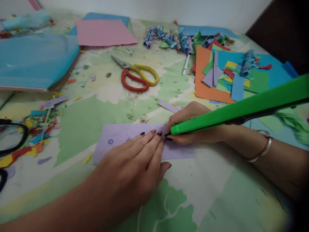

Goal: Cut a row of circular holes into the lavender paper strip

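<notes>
Table point(79, 125), green-and-cream patterned cover, littered with paper scraps; pale wall along the far edge. Lilac paper strip point(120, 135) lies flat at near centre, long axis left–right. Left hand point(135, 167) spread flat, pressing the strip down. Right hand point(193, 125) grips a green pen point(241, 111); its long axis runs from upper right down to the left, tip apparently touching the strip. Scissors point(138, 77) lie further back, blades pointing far-left.
</notes>
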`<state>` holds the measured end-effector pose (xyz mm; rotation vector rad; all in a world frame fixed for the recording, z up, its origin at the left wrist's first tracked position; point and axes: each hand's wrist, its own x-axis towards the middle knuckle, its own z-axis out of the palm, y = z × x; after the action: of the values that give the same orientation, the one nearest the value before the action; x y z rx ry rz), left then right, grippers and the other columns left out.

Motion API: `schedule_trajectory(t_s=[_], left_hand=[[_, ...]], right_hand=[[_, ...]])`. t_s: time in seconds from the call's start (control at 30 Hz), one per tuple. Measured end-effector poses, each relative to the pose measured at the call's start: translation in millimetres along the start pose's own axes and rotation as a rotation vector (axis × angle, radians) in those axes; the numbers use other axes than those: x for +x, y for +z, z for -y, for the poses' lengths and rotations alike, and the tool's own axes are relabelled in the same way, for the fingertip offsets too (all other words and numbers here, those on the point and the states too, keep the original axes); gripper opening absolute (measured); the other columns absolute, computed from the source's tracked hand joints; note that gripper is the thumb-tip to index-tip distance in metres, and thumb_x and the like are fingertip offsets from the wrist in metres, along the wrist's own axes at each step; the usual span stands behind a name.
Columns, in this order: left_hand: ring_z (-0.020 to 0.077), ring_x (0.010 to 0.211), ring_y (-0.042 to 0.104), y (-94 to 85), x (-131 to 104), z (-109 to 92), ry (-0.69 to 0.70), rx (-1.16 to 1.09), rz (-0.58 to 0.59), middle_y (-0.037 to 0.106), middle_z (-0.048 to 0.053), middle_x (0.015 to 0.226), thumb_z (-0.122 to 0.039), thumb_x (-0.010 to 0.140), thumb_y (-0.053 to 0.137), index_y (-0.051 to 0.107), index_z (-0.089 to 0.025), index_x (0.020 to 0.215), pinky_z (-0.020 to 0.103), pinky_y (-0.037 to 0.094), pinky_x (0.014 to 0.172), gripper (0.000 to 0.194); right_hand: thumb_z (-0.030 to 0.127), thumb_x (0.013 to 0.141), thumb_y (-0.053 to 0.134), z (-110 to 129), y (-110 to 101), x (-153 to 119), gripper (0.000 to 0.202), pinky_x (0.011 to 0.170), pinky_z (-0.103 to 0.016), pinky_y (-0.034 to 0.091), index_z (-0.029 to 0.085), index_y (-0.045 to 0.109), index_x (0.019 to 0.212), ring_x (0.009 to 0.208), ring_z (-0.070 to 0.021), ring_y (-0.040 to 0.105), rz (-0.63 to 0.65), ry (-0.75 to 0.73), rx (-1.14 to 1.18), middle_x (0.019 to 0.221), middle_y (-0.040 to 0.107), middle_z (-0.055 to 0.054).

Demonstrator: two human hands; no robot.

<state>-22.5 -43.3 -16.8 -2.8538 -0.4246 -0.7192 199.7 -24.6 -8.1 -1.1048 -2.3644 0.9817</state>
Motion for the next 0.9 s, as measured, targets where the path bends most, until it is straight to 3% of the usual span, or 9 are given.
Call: schedule_trajectory(t_s=[0.13, 0.47, 0.9], left_hand=[[0.031, 0.094, 0.068, -0.6, -2.2, -0.7, -0.011, 0.006, 0.02, 0.069, 0.018, 0.104, -0.022, 0.089, 0.052, 0.067, -0.002, 0.102, 0.042, 0.061, 0.073, 0.028], [0.0296, 0.099, 0.066, -5.0, -5.3, 3.6, 0.053, 0.001, 0.066, 0.068, 0.016, 0.108, -0.008, 0.089, 0.044, 0.066, -0.004, 0.104, 0.041, 0.06, 0.076, 0.027], [0.0307, 0.101, 0.065, -1.6, -7.1, 2.2, 0.016, -0.021, 0.051, 0.067, 0.017, 0.109, -0.01, 0.086, 0.051, 0.065, -0.004, 0.106, 0.043, 0.06, 0.08, 0.025]], right_hand=[[0.02, 0.077, 0.06, 0.0, 1.3, 0.2, 0.01, 0.05, -0.015, 0.036, 0.013, 0.063, 0.07, 0.054, -0.0051, 0.044, -0.054, 0.009, -0.021, 0.058, 0.055, 0.004], [0.019, 0.076, 0.059, -0.9, -3.0, 1.4, 0.01, 0.05, -0.014, 0.037, 0.012, 0.063, 0.071, 0.056, -0.0052, 0.046, -0.021, 0.002, 0.008, 0.06, 0.056, 0.003], [0.02, 0.079, 0.059, -1.5, -3.5, 0.2, 0.012, 0.052, -0.013, 0.038, 0.011, 0.065, 0.076, 0.059, -0.0045, 0.047, -0.019, -0.003, 0.017, 0.064, 0.058, 0.003]])
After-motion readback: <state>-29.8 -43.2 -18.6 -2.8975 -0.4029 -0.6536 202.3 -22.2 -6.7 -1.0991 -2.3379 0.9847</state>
